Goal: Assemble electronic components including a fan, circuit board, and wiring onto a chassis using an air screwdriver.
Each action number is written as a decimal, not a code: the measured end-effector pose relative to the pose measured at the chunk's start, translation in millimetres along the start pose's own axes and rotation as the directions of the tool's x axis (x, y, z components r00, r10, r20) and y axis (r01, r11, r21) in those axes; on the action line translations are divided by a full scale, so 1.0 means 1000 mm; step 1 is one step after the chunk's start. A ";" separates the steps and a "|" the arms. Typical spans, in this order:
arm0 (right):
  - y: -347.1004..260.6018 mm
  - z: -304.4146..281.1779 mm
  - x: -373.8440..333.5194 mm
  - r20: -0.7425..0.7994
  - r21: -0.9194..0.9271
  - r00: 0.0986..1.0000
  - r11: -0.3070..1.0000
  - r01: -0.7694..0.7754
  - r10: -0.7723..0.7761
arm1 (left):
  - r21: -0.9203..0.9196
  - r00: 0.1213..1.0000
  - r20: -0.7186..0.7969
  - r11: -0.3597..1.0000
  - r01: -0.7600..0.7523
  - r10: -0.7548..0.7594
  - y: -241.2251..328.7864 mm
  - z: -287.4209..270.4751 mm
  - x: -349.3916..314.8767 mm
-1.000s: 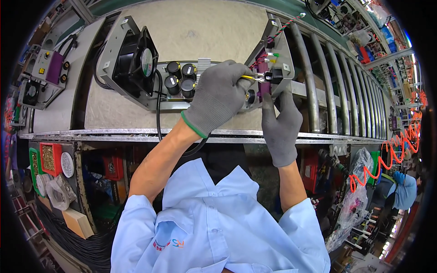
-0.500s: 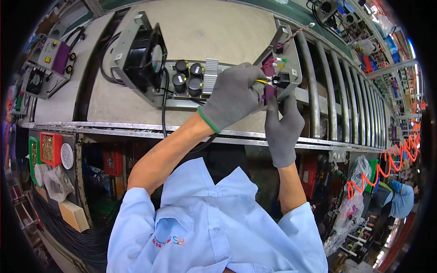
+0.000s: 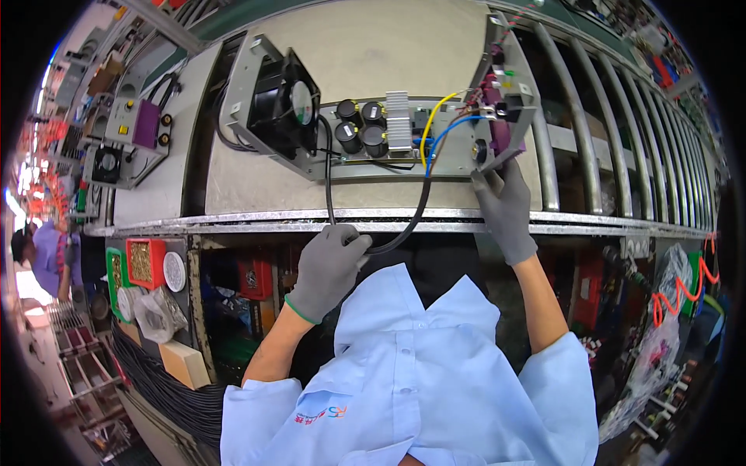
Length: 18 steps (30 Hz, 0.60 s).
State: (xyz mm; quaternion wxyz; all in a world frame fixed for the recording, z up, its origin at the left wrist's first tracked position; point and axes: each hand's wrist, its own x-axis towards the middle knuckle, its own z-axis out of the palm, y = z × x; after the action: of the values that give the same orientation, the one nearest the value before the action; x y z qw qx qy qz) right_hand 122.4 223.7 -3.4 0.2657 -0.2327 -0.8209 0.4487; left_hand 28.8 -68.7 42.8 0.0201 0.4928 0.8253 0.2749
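Currently the black cable [image 3: 416, 213] sits at frame centre, curving down from the grey chassis [image 3: 388, 147] over the bench's front rail [image 3: 233, 221] into the left hand [image 3: 330, 268]. Left gloved fingers are curled tight around the cable's lower end, just below the rail. Cable's long axis runs up and right from that fist toward the board, so left hand is clearly nearer. Right hand [image 3: 505, 206] is centre-right, fingers pressed together and extended up, tips touching the chassis end plate beside the purple connector [image 3: 497, 128]. Black fan [image 3: 284, 105] at chassis left, capacitors [image 3: 361, 128] mid-board, yellow and blue wires [image 3: 435, 132] toward the connector.
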 end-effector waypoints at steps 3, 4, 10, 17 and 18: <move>0.007 0.009 -0.002 -0.104 0.009 0.989 0.994 0.108 -0.106 | 0.151 0.996 0.024 0.985 -0.089 0.086 -0.003 0.019 0.009; 0.008 0.011 -0.003 -0.137 0.023 0.980 0.989 0.146 -0.142 | 0.145 0.988 -0.030 0.979 -0.144 0.150 -0.001 0.030 0.019; 0.021 0.010 0.007 -0.128 -0.022 0.978 0.986 0.166 -0.167 | 0.127 0.959 -0.173 0.970 -0.206 0.226 -0.008 0.094 0.094; 0.007 -0.023 -0.006 -0.147 -0.079 0.970 0.980 0.183 -0.193 | 0.151 0.951 -0.085 0.948 -0.282 0.296 -0.011 0.103 0.098; 0.005 -0.031 -0.016 -0.187 -0.139 0.933 0.949 0.284 -0.307 | 0.129 0.955 -0.104 0.956 -0.265 0.278 -0.011 0.102 0.097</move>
State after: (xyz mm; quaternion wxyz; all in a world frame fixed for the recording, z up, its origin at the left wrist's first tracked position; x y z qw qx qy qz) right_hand 155.2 235.5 3.0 0.4010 -0.1660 -0.8379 0.3310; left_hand 1.4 51.3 -26.1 -0.0961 0.5844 0.7636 0.2572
